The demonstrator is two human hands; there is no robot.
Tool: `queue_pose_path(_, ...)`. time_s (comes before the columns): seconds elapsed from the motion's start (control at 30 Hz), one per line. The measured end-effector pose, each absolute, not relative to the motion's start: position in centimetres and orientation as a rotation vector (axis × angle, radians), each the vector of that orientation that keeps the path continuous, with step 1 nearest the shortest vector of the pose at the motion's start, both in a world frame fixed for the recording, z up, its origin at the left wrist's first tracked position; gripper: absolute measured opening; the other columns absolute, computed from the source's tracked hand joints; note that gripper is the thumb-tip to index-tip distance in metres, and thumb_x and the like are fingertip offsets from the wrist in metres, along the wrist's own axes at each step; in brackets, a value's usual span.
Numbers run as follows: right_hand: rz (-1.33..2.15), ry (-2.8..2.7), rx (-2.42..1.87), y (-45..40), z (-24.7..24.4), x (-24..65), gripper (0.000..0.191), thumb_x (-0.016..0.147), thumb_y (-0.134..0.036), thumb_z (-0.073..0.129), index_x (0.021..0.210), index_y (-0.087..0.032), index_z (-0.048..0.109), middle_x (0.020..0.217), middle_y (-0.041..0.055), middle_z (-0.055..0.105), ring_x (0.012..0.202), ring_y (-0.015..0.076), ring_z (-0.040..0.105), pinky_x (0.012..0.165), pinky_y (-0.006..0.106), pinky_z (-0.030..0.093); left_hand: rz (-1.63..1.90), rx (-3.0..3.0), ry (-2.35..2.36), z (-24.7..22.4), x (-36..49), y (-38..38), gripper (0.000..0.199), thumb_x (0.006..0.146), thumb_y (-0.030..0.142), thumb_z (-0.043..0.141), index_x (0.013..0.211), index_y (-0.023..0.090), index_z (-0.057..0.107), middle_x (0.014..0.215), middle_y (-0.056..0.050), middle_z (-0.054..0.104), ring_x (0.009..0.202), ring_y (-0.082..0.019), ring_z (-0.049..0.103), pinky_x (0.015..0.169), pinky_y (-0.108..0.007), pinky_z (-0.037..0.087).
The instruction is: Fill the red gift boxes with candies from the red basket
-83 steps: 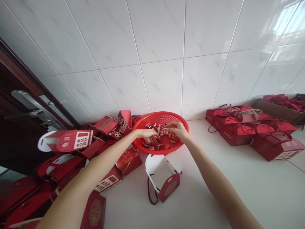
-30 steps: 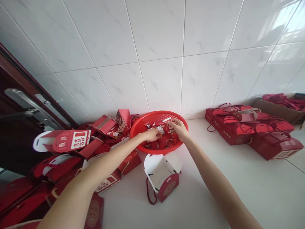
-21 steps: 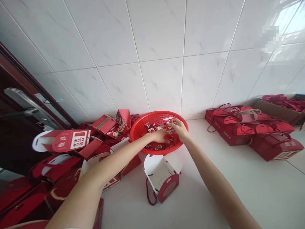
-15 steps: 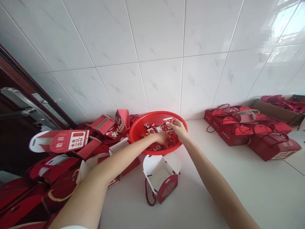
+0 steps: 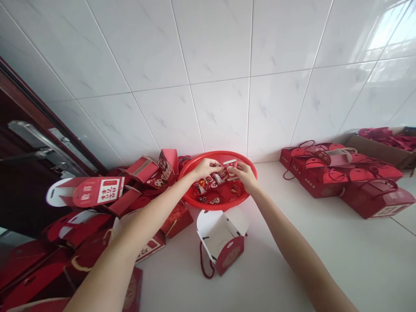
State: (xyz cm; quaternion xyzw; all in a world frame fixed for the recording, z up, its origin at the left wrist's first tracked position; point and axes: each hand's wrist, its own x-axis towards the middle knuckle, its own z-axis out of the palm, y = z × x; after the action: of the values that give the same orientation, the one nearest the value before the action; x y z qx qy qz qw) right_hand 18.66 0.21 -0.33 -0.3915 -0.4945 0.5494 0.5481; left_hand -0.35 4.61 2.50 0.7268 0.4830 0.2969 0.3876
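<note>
A red plastic basket [image 5: 191,200] stands against the tiled wall with several wrapped sweets [image 5: 201,186] inside. My right hand [image 5: 244,174] is over its right side, fingers closed on a red and white packet [image 5: 231,168]. My left hand [image 5: 206,168] is above the basket's middle, its fingers pinched beside a small wrapped sweet [image 5: 220,174]; whether it grips that sweet is hard to tell. In front of the basket sits an open box [image 5: 229,255], white inside and red outside, with a dark red cord handle at its left.
Many red boxes [image 5: 97,190] are heaped at the left, beside a dark door with a metal handle [image 5: 35,138]. Several red boxes [image 5: 328,173] with cord handles stand at the right, near a cardboard carton [image 5: 380,147].
My left hand has risen from the sweets low in the basket to above its middle. My right hand still has the packet. The view has shifted slightly.
</note>
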Motion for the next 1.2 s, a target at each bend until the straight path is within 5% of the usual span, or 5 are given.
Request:
queue_pose_path(0.27, 1.302, -1.087, -0.948, 0.3, -0.4, 18.6, 0.029, 0.067, -0.040, 0.077, 0.084, -0.021, 0.061, 0.083, 0.0020, 0.071, 0.074, 0.0195, 0.067, 0.061, 0.031, 0.057, 0.929, 1.450, 1.061, 2.6, 1.8, 4.4, 0.031, 0.072, 0.044, 0.078, 0.074, 0.016, 0.065, 0.076, -0.002, 0.069, 0.078, -0.016, 0.065, 0.080, -0.030, 0.052)
queue_pose_path(0.47, 1.235, -1.009, -0.942, 0.7, -0.7, 18.6, 0.031, 0.066, -0.043, 0.075, 0.081, -0.019, 0.062, 0.079, 0.0029, 0.069, 0.073, 0.0195, 0.066, 0.062, 0.031, 0.057, 0.855, 1.471, 1.117, 1.7, 2.4, 5.0, 0.028, 0.091, 0.041, 0.052, 0.089, 0.017, 0.065, 0.082, -0.008, 0.073, 0.084, -0.021, 0.071, 0.083, -0.036, 0.055)
queue_pose_path(0.6, 1.158, -0.876, -0.943, 0.9, -0.8, 18.5, 0.026, 0.063, -0.038, 0.073, 0.077, -0.019, 0.063, 0.073, 0.0023, 0.068, 0.069, 0.0193, 0.065, 0.059, 0.030, 0.054, 0.570, 1.686, 1.160, 0.2, 3.6, 4.2, 0.010, 0.077, 0.019, 0.063, 0.085, 0.018, 0.070, 0.074, -0.005, 0.072, 0.078, -0.023, 0.070, 0.078, -0.036, 0.054)
queue_pose_path(0.87, 1.215, -0.808, -0.943, 0.9, -0.6, 18.4, 0.025, 0.062, -0.033, 0.072, 0.081, -0.020, 0.064, 0.074, 0.0013, 0.070, 0.072, 0.0205, 0.068, 0.059, 0.030, 0.056, 0.171, 2.096, 1.077, -0.9, 6.7, 2.6, 0.025, 0.060, -0.006, 0.063, 0.055, 0.018, 0.067, 0.060, -0.002, 0.067, 0.081, -0.028, 0.067, 0.080, -0.037, 0.048)
queue_pose_path(1.2, 1.275, -0.754, -0.923, 1.1, -0.5, 18.3, 0.019, 0.063, -0.028, 0.071, 0.078, -0.021, 0.062, 0.065, -0.0019, 0.067, 0.058, 0.0170, 0.065, 0.050, 0.027, 0.054, 0.436, 2.067, 1.253, 2.3, 1.8, 4.2, 0.026, 0.069, 0.006, 0.065, 0.089, 0.016, 0.079, 0.093, -0.003, 0.079, 0.092, -0.021, 0.071, 0.082, -0.028, 0.053)
